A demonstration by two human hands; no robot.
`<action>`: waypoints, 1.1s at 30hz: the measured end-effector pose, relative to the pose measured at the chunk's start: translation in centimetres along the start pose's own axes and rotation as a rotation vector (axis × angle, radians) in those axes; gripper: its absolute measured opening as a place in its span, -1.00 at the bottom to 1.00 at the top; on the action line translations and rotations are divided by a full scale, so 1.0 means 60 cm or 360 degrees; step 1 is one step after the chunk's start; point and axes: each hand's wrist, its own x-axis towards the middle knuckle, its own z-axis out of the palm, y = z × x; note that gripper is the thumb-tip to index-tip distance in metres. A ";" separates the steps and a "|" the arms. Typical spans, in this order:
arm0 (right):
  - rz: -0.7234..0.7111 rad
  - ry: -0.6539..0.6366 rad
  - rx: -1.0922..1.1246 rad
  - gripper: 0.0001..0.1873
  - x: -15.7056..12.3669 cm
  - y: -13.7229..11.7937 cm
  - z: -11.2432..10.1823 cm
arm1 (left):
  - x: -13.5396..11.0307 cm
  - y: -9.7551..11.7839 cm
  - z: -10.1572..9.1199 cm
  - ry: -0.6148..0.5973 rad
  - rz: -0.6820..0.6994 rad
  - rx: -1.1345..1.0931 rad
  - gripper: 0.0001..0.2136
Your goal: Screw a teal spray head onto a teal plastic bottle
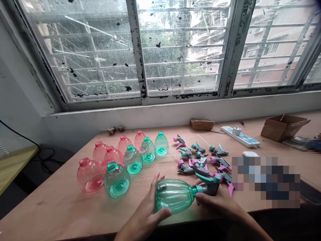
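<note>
A green clear-plastic bottle (pixel 174 195) is being held sideways by the left hand (pixel 147 214). Its teal-grey trigger sprayer (pixel 209 185) is being gripped by the right hand (pixel 215 202).

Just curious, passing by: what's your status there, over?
Left hand grips green bottle, lying sideways. Right hand on its trigger head. Loose sprayers just beyond.

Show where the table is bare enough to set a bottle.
Bare table at the front left, between the standing bottles and the left hand; a thin strip behind the spray heads, before the brown box. Crowded mid-table, round the held bottle.
</note>
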 end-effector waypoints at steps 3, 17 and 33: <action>-0.0011 -0.0001 0.0032 -0.48 0.001 0.002 -0.002 | 0.002 0.001 0.003 0.0018 -0.0041 0.0072 -0.04; -0.0053 -0.0174 -0.0139 -0.58 -0.002 -0.017 -0.004 | 0.000 0.002 0.003 0.0021 0.0032 0.0053 0.05; -0.0018 -0.0134 -0.0106 -0.54 -0.001 -0.014 -0.003 | 0.002 -0.003 0.000 -0.0002 -0.0002 0.0036 0.03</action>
